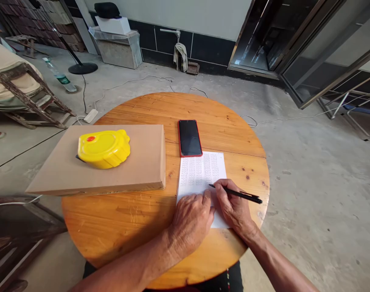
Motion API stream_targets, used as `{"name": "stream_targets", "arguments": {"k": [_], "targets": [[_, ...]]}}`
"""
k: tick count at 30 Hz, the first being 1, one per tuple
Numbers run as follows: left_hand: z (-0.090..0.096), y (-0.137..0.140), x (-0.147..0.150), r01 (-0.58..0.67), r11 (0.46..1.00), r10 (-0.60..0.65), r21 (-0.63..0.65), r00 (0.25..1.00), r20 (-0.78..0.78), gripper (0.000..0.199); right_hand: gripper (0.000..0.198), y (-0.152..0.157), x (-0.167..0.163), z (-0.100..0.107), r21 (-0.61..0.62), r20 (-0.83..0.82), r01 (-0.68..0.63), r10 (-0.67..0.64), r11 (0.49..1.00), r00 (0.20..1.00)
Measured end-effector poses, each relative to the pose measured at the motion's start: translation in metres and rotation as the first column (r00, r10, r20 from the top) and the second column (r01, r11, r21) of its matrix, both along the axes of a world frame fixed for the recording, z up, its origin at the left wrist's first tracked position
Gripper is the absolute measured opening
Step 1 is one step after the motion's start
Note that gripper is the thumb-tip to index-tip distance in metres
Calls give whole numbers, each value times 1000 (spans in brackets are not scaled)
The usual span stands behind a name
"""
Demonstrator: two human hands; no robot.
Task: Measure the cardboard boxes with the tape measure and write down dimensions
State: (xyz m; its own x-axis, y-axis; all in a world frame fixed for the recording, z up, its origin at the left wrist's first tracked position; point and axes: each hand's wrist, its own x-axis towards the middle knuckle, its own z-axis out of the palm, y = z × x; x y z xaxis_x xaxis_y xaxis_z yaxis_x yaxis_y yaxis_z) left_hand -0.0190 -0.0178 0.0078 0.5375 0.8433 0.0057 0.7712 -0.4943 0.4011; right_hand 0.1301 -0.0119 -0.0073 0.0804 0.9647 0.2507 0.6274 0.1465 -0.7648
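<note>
My right hand (235, 209) grips a black pen (244, 194), its tip touching the white sheet of paper (188, 192) just below rows of small handwritten characters. The writing is too small to read. My left hand (191, 219) lies palm down across the lower left of the sheet, fingers slightly bent and holding nothing. A phone (190, 138) in a red case, its screen dark, lies at the paper's top edge. Left of the paper, a closed cardboard box (142, 162) carries a yellow, rounded plastic object (104, 148) with a red button, resembling a tape measure.
The round wooden table (136, 227) stands on a concrete floor. Beyond it are a plastic bottle (60, 75), a black stand base (83, 68), a wooden stool (33, 93) and a power strip (90, 116). Thin cables cross the floor. A glass door (325, 52) stands at the right.
</note>
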Motion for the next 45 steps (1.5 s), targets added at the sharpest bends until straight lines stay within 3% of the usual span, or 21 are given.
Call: {"name": "stream_targets", "arguments": {"k": [11,29,35,45], "targets": [[-1,2,0,14,1000,-14,-12,1000,10,29,15,1,-1,1,-16,16,-11,11,1000,1000],[-1,2,0,-13,999,12,32,999,36,21,17,-1,-1,4,-44,50,-39,41,998,998],[0,3,0,-11,1000,11,-5,999,32,18,16,0,-1,1,-48,36,-27,28,998,999],[3,3,-2,4,999,-3,-39,1000,21,34,17,-2,0,2,-21,14,45,-44,999,999]]}}
